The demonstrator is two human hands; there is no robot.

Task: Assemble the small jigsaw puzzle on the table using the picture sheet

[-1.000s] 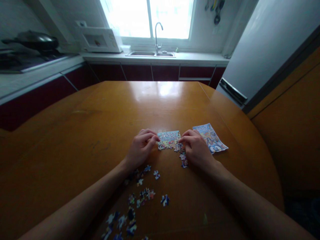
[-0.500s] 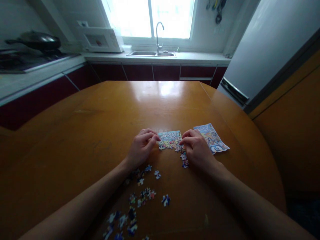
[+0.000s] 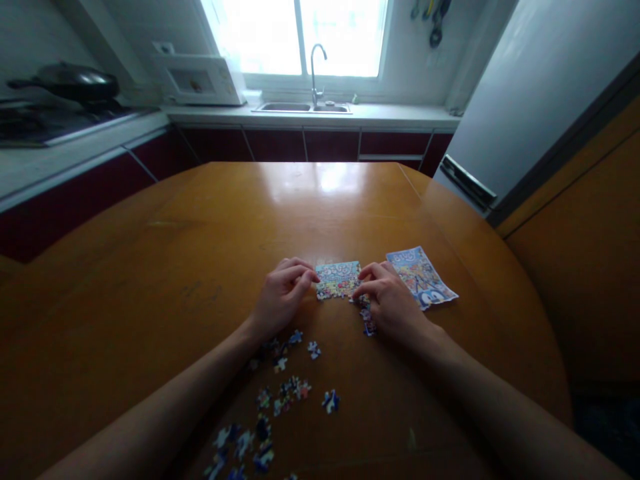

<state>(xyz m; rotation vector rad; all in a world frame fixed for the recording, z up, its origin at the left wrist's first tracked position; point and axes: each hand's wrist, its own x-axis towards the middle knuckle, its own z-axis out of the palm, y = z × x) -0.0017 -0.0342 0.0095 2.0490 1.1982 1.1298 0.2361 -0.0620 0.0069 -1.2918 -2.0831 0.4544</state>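
Note:
A partly assembled jigsaw puzzle (image 3: 337,277) with a light blue top and a colourful lower band lies flat on the wooden table. A narrow strip of joined pieces (image 3: 369,323) runs down from its right side. At the puzzle's left edge, my left hand (image 3: 285,293) is closed, thumb and forefinger together on the border. My right hand (image 3: 393,297) is bent over the right edge, forefinger and thumb slightly parted and gripping the border around the strip's top. The right fingers hide part of that corner. Whether a loose piece is under them I cannot make out.
A printed picture sheet (image 3: 423,277) lies right of my right hand. Several loose puzzle pieces (image 3: 290,393) are scattered near my left forearm, with a single piece (image 3: 331,401) apart from them. Beyond the table (image 3: 300,207) are a sink (image 3: 287,107) and a fridge (image 3: 530,100).
My right forefinger and thumb have spread a little, and the thumb has shifted left and down along the puzzle's right edge. My left hand stays in place.

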